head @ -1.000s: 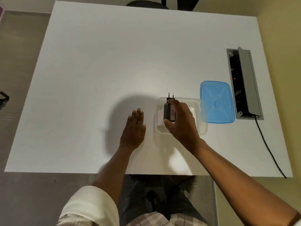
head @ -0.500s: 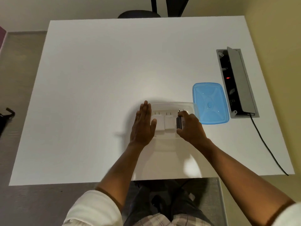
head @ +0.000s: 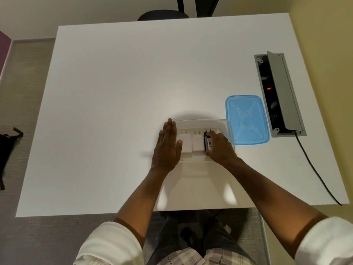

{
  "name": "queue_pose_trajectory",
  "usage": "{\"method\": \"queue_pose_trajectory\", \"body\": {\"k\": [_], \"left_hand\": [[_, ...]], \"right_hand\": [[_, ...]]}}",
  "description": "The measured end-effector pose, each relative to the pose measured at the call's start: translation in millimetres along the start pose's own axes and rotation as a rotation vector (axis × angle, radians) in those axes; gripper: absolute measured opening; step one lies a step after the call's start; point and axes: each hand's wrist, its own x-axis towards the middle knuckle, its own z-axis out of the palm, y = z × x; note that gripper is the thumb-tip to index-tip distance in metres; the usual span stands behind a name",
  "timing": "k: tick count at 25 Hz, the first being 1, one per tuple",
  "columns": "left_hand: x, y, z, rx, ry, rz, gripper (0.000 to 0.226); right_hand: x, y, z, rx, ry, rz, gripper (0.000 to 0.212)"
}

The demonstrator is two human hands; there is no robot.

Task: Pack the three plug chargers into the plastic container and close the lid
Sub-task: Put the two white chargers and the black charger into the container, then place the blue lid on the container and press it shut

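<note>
Half the black charger [head: 208,144] hides under the right hand [head: 221,149].

1. A single head-worn view is given, directed forward and steeply down from above the near edge of the white table [head: 118,92].
2. Nearly the whole tabletop is taken in at wide angle, with both forearms entering from below.
3. Floor and wall are seen at the margins; no second view is provided.

A white label [head: 209,144] on the black charger [head: 206,142] reads "030".
</note>
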Motion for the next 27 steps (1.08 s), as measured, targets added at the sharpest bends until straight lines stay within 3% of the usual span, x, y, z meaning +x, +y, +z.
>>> {"method": "queue_pose_trajectory", "body": {"k": [5, 11, 18, 22, 27], "left_hand": [[0.3, 1.9, -3.4, 0.018, -0.008, -0.002, 0.065], [10.5, 14.7, -18.7, 0.045, -0.03, 0.025, 0.064], [63.6, 66.4, -34.3, 0.027, -0.007, 0.112, 0.059], [106.1, 106.4, -29.8, 0.015, -0.059, 0.125, 0.055], [151.2, 145.1, -1.8, -0.071, -0.202, 0.059, 0.05]], "right_hand": [[-3.5, -2.2, -9.8, 0.022, 0.106, -0.035, 0.056], [-15.0, 0.3, -46.7, 0.136, 0.421, -0.153, 0.026], [-14.2, 50.0, -85.9, 0.256, 0.647, -0.075, 0.014], [-9.3, 90.7, -95.2, 0.46, 0.628, 0.15, 0.021], [-9.6, 148.3, -85.7, 0.736, 0.462, 0.533, 0.037]]}}
